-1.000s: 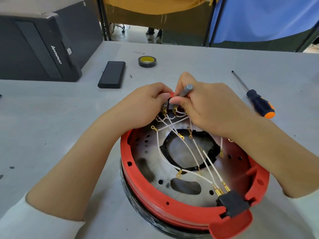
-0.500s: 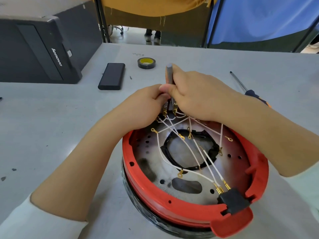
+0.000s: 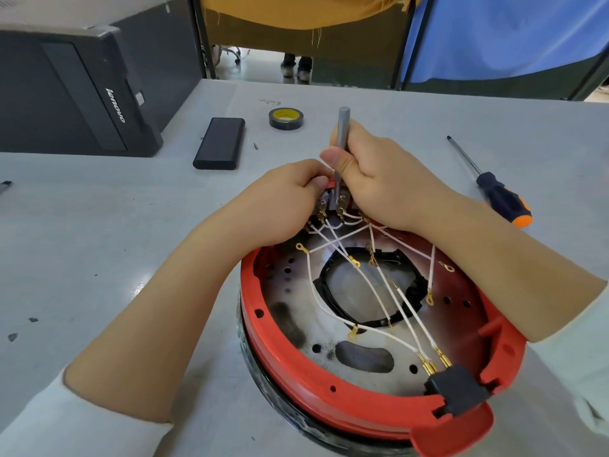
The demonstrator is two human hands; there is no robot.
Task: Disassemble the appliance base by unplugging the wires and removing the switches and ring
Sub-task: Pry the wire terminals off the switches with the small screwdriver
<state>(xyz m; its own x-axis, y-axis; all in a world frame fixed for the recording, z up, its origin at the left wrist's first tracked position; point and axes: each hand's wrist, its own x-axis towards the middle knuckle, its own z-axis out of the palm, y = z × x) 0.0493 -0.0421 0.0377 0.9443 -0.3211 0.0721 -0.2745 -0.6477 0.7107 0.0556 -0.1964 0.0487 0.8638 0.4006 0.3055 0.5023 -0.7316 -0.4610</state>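
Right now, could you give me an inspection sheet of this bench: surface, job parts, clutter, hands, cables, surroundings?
Surface: grey table, small dark specks.
Job's things: red appliance base, black ring and black connector block in place.
Clutter: orange-tipped screwdriver, tape roll, black power bank.
Grippers: left hand pinches the switches; right hand holds grey tool upright.
Cables: white wires, still plugged into the block.
Surroundings: Lenovo computer case, blue curtain.

At the far rim of the round red plastic appliance base (image 3: 329, 395), the right hand (image 3: 385, 183) holds a slim grey metal tool (image 3: 341, 140) upright over white wires (image 3: 379, 291) while the left hand (image 3: 283, 199) pinches the switches there.
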